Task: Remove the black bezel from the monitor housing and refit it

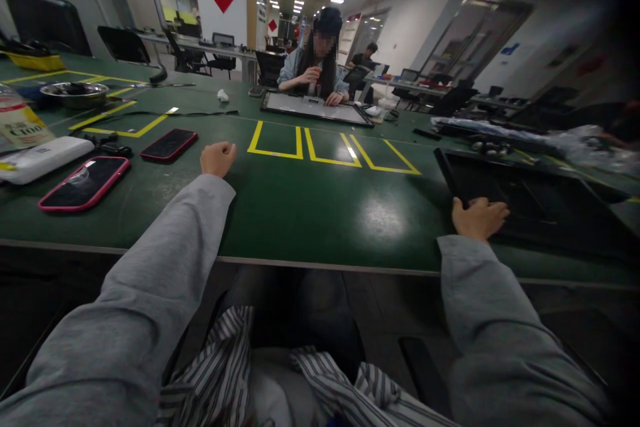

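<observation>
My left hand (219, 159) is closed in a fist above the green table, just right of a red-edged phone (170, 145). Nothing shows in its fingers. Off to the right, my right hand (479, 218) is at the near left corner of a large black panel with a raised rim (530, 193). Its fingers bend over the rim and the thumb sits apart at the left; their undersides are hidden. Between the hands, several yellow tape outlines (333, 161) mark the tabletop.
Another phone in a pink case (84, 184), a white power bank (47, 159), a bottle (20, 121) and a metal bowl (74, 92) stand at left. Across the table a person (320, 70) works over a flat framed panel (310, 105). Clear plastic wrap (575, 143) lies at far right.
</observation>
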`<action>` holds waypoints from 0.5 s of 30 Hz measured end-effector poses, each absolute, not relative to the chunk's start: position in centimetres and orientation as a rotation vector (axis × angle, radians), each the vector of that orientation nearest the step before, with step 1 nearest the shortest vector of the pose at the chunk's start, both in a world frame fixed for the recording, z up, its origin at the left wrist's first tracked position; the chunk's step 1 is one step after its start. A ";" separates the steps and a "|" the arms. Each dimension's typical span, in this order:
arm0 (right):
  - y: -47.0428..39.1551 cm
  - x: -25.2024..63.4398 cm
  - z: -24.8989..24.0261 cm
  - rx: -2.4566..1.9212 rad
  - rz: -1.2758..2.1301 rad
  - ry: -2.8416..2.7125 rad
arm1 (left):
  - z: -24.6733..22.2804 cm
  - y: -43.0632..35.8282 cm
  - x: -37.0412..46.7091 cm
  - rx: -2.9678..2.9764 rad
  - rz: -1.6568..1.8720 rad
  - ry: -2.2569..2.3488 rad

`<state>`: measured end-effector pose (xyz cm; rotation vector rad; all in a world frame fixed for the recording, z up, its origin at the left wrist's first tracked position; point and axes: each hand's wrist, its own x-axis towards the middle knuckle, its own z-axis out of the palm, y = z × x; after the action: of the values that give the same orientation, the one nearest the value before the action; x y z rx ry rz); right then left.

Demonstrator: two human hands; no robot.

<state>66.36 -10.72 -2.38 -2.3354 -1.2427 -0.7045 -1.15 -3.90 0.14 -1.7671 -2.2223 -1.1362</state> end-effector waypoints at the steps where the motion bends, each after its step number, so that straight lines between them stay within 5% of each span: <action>1: -10.6 66.5 -2.4 -2.367 -0.594 -1.176 | 0.2 -3.9 -1.2 -1.763 -1.127 -2.230; 5: -10.0 66.5 -2.3 -2.386 -0.290 -0.946 | 0.1 -3.9 -1.3 -1.776 -1.086 -2.226; 15: -10.4 64.2 -0.7 -2.261 -0.448 -0.825 | 0.0 -3.8 -1.5 -1.825 -1.032 -2.249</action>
<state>64.21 -10.39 -0.74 -2.2615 -0.8252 -0.4477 -1.50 -3.85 0.01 -1.8245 -2.2491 -1.0315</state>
